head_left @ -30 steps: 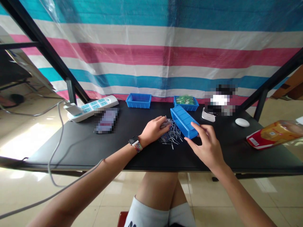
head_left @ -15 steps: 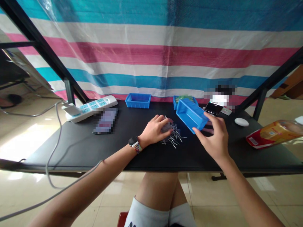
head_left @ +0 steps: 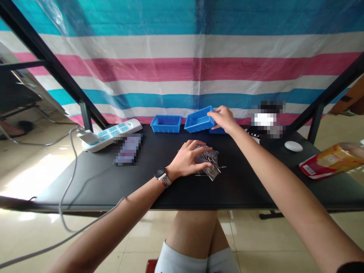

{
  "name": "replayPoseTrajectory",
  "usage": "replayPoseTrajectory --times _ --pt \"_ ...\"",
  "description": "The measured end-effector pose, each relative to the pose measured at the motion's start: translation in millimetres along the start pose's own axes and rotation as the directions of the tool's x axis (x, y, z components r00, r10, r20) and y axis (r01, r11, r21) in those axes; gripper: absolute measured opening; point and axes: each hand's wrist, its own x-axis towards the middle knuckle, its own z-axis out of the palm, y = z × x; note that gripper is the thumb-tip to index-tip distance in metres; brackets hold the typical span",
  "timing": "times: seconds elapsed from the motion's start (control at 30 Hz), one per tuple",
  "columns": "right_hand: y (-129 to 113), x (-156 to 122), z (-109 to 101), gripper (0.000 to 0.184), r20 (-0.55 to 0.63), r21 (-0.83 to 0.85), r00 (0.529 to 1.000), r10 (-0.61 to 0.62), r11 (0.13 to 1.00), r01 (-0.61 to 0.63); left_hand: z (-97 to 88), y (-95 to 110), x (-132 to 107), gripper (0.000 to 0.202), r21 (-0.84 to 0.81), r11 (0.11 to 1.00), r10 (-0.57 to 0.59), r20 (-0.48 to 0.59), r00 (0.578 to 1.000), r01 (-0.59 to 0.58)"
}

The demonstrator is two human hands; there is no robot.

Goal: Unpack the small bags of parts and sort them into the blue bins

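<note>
My right hand pinches the right end of an empty blue plastic bin, fingers and thumb on its rim. The bin is tilted slightly toward me at the back of the table. My left hand lies spread over a clear plastic bag, thumb apart from the fingers. Thin metal pins that look like pop rivets lie in a heap in and around the bag, partly hidden by this hand. Another blue bin stands to the left. A further blue bin is mostly hidden behind my right hand.
A white power strip with a plugged-in adapter and a blurred phone lie on the left of the black table. At right are a white oval object and a drink bottle. A grey cable crosses my left forearm.
My right hand has carried the blue bin left and back, from beside the rivets to the rear of the table. The plastic bag now shows more over the rivets under my left hand.
</note>
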Motion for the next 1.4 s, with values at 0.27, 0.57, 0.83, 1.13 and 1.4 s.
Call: replayPoseTrajectory --times 0.27,0.57,0.83,1.13,1.4 --pt "-24 19 17 0.040 0.097 -0.499 0.992 -0.074 0.859 0.113 7.8 -6 1 0.064 0.078 0.993 -0.102 0.111 0.989 0.094" --pt "-14 11 43 0.044 0.092 -0.720 0.993 -0.075 0.684 0.119 8.6 -2 2 0.052 0.117 0.991 -0.074 0.051 0.996 0.067" --pt "0 -2 40 0.047 -0.026 -0.709 0.983 -0.179 0.697 0.108 4.1 1 1 0.033 0.098 0.990 -0.098 -0.076 0.992 0.106" --pt "56 44 -40 0.046 -0.041 -0.705 0.963 -0.268 0.690 0.162 1.1 -1 1 0.021 0.084 0.983 -0.139 -0.229 0.963 0.162" --pt "70 75 -48 0.051 0.143 -0.668 0.983 -0.111 0.722 0.179 8.2 -32 0 0.054 0.070 0.920 -0.345 -0.322 0.882 0.385"
